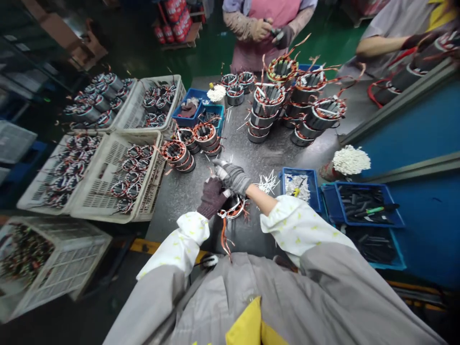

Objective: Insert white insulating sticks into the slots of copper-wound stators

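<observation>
On the metal workbench, the left hand and right hand bend over a wound stator, grip unclear. Plastic crates stand left of the workbench, green floor beyond.

Readable text: none anywhere in the frame
Red packages, top left of centre: pale markings, too blurred to read
Pale label-like patches, upper left: too small and dim to read

Wire-wound stator, orange leads trailing
</observation>
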`<state>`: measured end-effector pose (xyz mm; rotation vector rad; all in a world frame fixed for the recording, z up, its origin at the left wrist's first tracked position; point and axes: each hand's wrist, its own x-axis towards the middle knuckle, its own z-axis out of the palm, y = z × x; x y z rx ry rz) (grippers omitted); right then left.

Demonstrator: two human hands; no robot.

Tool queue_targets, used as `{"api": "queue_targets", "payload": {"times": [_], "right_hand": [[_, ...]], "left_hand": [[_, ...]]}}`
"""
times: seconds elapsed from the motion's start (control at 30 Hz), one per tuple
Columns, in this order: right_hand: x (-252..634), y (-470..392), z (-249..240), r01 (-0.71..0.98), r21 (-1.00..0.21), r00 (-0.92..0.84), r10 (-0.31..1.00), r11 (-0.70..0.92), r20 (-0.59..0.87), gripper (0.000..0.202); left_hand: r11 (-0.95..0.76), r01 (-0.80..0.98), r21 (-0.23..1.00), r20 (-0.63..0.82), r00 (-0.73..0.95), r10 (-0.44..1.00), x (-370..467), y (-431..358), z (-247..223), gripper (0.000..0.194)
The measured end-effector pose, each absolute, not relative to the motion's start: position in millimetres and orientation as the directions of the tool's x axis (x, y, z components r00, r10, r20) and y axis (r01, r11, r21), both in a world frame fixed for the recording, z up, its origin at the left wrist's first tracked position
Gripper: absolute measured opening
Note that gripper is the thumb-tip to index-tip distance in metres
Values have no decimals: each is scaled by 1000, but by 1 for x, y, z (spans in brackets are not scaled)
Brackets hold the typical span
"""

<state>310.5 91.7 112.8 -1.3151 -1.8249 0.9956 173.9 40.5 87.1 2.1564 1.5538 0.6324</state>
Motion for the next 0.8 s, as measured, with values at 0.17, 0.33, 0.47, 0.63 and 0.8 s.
{"api": "queue_targets", "payload": {"times": [0.17, 0.33, 0.47, 0.63, 0.8], "right_hand": [[328, 58, 126, 471, -847, -118, 969, 248, 218, 39], [382, -1, 132, 513, -689, -463, 841, 513, 281, 30], [367, -25, 129, 527, -550, -680, 709, 648, 184, 44], [341, -34, 117, 670, -482, -624, 780, 565, 48, 24], [320, -59, 104, 628, -688, -243, 932, 363, 270, 32]], "left_hand": [[-307, 650, 696, 241, 191, 952, 147, 15, 108, 31], [-538, 564, 627, 284, 478, 831, 119, -37, 132, 22], [-174, 466, 868, 132, 122, 984, 127, -35, 122, 31], [83, 300, 950, -49, -120, 992, 130, -15, 92, 34], [-62, 604, 794, 110, -43, 993, 131, -26, 79, 32]]}}
